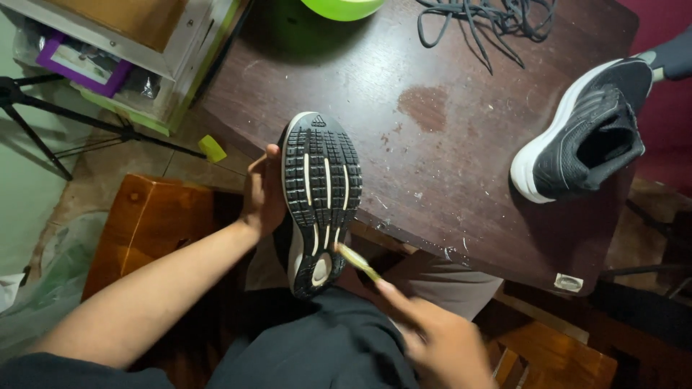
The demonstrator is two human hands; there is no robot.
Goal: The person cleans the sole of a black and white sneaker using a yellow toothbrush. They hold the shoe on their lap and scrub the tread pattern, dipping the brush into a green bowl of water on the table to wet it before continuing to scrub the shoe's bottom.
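1. Shoe (319, 194) first: it is a dark running shoe turned sole-up toward you, with a black gridded tread, pale lengthwise grooves and a white edge around the sole. Its heel end is near you over your lap, and its toe end points far, over the near edge of the table (461, 144).
2. Your right hand (440, 338) is nearest the camera, low and blurred. Its fingers are drawn together, pinching a small yellowish brush (358, 262) whose tip touches the sole near the heel.
3. Your left hand (263, 194) grips the shoe from its left side, fingers curled behind and thumb at the sole's rim, clamped on it.
4. Left of your arm stands a brown wooden stool (155, 223).
5. Farther out, the dark wooden table is scuffed and stained.
6. At the right on the table rests a second shoe (587, 133), upright, dark with a white sole.
7. At the far edge lie loose grey laces (483, 18), and a green bowl (342, 7) sits left of them.
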